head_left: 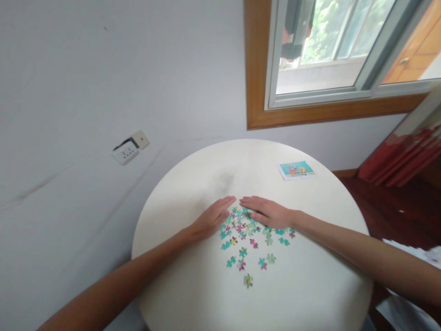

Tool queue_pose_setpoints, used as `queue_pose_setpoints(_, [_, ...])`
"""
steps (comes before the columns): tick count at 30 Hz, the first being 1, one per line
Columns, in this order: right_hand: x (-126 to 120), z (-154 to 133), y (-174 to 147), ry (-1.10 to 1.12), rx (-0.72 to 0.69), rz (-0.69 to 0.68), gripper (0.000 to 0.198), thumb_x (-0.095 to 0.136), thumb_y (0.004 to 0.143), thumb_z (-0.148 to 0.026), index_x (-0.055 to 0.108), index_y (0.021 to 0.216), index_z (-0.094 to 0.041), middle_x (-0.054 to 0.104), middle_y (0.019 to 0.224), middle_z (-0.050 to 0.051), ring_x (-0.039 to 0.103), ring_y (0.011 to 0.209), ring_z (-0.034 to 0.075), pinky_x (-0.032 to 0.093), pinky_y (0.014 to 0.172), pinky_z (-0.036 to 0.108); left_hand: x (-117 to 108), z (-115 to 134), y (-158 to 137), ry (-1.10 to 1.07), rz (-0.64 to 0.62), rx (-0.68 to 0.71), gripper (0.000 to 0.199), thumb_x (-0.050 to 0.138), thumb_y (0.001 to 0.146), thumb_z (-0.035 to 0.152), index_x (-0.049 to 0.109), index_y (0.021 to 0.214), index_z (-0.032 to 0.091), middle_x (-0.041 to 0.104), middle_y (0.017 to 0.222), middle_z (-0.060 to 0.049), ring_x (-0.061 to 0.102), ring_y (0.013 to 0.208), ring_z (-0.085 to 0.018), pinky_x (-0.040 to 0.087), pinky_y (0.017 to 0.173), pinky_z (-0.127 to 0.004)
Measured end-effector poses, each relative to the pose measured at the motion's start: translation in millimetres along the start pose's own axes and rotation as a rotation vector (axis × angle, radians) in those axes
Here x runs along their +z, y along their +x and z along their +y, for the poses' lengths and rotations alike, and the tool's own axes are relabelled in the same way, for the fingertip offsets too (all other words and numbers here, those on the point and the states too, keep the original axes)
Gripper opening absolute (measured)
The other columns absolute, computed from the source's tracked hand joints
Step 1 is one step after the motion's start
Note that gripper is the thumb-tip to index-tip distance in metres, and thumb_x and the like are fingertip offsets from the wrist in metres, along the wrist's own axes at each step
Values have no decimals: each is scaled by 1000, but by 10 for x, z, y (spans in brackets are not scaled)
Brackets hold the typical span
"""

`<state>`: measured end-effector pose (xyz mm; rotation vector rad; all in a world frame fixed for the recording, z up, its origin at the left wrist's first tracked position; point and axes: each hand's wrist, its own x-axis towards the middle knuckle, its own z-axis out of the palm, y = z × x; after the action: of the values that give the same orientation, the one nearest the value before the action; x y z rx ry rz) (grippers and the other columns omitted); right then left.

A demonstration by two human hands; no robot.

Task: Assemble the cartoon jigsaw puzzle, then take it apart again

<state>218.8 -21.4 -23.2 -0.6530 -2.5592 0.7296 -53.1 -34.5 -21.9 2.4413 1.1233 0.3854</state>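
Observation:
Several small jigsaw puzzle pieces (254, 243), mostly teal, pink and pale green, lie scattered on a round white table (193, 285). My left hand (212, 218) rests along the left edge of the pile, fingers stretched out and pointing inward. Over the pile's right and far side lies my right hand (267, 212), its fingers also extended and its thumb apart. Some pieces under and beside the right hand are partly hidden. The fingertips of both hands nearly meet at the far end of the pile. Neither hand grips anything.
A picture card (296, 170) with cartoon figures on teal lies at the table's far right. Behind the table stands a white wall with a socket (126, 152) and a wood-framed window (257, 120). A red curtain (401, 156) hangs at the right.

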Motion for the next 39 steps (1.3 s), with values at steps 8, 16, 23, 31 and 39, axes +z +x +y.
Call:
queue_pose_setpoints(8, [-138, -211, -416, 19, 75, 2, 59, 41, 98, -43, 30, 152, -23, 34, 155, 6, 29, 144, 22, 26, 118, 43, 39, 216, -388, 185, -97, 114, 81, 42, 92, 63, 12, 155, 22, 10, 162, -9, 11, 148, -31, 17, 121, -49])
queue_pose_setpoints(16, [-55, -465, -912, -129, 114, -60, 101, 70, 72, -61, 18, 154, -33, 12, 162, 5, 12, 147, 33, 7, 119, 55, 258, 549, -559, 283, -134, 164, 122, 53, 67, 84, -1, 155, 20, 1, 161, -17, -2, 146, -42, 1, 115, -64])
queue_pose_setpoints(23, [159, -487, -611, -131, 30, 28, 107, 71, 71, -62, 16, 155, -26, 19, 160, 12, 11, 147, 34, 6, 118, 56, 390, 736, -321, 303, -117, 198, 118, 47, 71, 85, 4, 155, 14, 9, 159, -21, -1, 147, -41, -2, 115, -65])
queue_pose_setpoints(31, [101, -301, -617, 30, 254, 490, 58, 46, 95, -47, 36, 148, -28, 40, 152, 10, 32, 141, 27, 25, 116, 51, 125, 277, -168, 268, 77, 1, 74, 27, 97, 60, 9, 155, 19, 17, 160, -12, 8, 149, -30, 11, 120, -53])
queue_pose_setpoints(39, [214, -191, -593, 63, 506, 468, 54, 36, 98, -50, 49, 142, -22, 47, 147, 10, 38, 139, 26, 27, 117, 52, 178, 93, -216, 196, -34, -47, 74, 16, 97, 61, 12, 155, 15, 14, 161, -12, 11, 148, -28, 14, 122, -47])
